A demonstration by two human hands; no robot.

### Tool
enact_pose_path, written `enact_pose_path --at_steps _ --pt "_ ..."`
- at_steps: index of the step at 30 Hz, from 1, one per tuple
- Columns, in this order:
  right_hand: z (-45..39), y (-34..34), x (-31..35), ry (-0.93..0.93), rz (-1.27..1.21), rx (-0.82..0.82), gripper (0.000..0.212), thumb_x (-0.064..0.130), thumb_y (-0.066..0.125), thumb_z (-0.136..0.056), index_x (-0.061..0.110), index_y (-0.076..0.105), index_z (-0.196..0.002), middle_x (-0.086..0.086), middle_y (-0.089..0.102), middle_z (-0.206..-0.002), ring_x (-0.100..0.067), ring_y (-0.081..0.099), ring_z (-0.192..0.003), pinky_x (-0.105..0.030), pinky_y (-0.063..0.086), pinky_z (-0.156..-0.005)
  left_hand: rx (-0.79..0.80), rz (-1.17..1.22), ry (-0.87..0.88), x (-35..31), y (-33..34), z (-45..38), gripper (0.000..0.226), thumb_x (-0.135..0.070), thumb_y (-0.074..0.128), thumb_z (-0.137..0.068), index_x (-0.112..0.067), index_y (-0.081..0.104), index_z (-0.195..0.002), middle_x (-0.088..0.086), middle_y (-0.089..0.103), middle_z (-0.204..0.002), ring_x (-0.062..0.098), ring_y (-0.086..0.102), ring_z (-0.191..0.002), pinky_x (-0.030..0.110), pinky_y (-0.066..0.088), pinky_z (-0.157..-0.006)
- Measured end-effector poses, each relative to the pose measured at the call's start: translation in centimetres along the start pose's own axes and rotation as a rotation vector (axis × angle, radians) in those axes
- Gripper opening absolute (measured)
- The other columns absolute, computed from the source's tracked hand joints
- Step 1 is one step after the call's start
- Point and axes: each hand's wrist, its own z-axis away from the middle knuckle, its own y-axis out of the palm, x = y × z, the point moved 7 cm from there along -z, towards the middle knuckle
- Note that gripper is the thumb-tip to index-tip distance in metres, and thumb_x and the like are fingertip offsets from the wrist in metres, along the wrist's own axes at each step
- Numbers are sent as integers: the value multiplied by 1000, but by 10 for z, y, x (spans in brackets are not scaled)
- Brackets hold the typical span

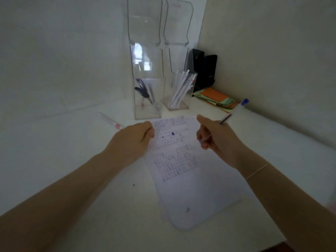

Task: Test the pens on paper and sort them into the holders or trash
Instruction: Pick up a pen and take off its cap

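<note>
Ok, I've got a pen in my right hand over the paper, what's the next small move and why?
Probably lower the pen tip onto a bare patch of the paper and scribble. The right hand grips it above the sheet, not touching, and the left hand is at the paper's edge.

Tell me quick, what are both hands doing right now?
Left hand: fingers curled, resting at the paper edge; whether it pinches the sheet cannot be told.
Right hand: gripping a pen.
</note>
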Motion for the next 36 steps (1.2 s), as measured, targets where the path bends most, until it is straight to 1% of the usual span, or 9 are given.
enact_pose_path --at_steps 2,5,7,12,16,22,29,34,36 --pt "1 1 -10 18 11 30 40 21 54 -94 5 50 -58 -12 53 -58 -18 45 -45 -26 40 -44 44 -2 26 -14 16 -7 26 -27 36 -98 -16 60 -96 -7 63 -92 15 57 -80 32 46 -75" --pt "2 0 -24 10 76 39 22 6 63 -86 1 54 -68 -14 61 -59 -17 56 -43 -24 48 -43 68 -36 42 -30 38 -18 26 -44 42 -94 -23 56 -92 -6 61 -74 13 57 -70 29 44 -64" --pt "1 -5 -32 -34 134 -3 24 3 66 -83 0 54 -63 -14 62 -54 -15 56 -39 -21 47 -40 69 -87 32 -36 49 -22 32 -57 44 -88 -26 53 -88 -12 51 -67 11 52 -67 27 40 -62" --pt "1 -16 -41 -212 287 -212 33 4 61 -84 -12 50 -57 -15 55 -47 -7 41 -29 -15 37 -36 27 -245 114 -37 64 -22 48 -72 40 -79 -25 42 -70 -9 49 -60 13 51 -59 28 36 -57" --pt "0 -19 -43 -265 298 -250 31 0 60 -81 -18 49 -59 -12 52 -44 -6 40 -29 -13 37 -36 13 -285 128 -36 64 -24 53 -76 36 -75 -24 38 -63 -8 49 -57 10 47 -55 27 32 -55" --pt "0 -15 -42 -281 355 -224 29 -1 60 -78 -20 49 -59 -32 56 -52 -3 42 -28 -15 35 -36 47 -301 134 -37 66 -25 54 -76 34 -75 -23 38 -63 -8 48 -56 8 44 -52 25 24 -50" --pt "2 -11 -41 -275 390 -207 27 1 61 -78 -18 53 -60 -25 57 -48 -8 40 -27 -15 36 -35 57 -290 147 -39 64 -23 53 -75 33 -75 -23 36 -61 -8 46 -54 9 44 -52 25 23 -49" --pt "1 -12 -40 -312 424 -251 29 1 60 -76 -20 48 -61 -36 53 -55 -17 44 -35 -19 35 -36 52 -290 146 -38 63 -23 54 -76 32 -74 -23 36 -61 -8 46 -54 8 44 -51 25 24 -49" --pt "1 -12 -41 -299 406 -236 28 0 60 -77 -20 49 -61 -35 55 -55 -11 43 -30 -17 36 -35 52 -293 145 -38 64 -23 54 -75 33 -75 -23 36 -61 -8 45 -54 8 43 -51 25 24 -49"
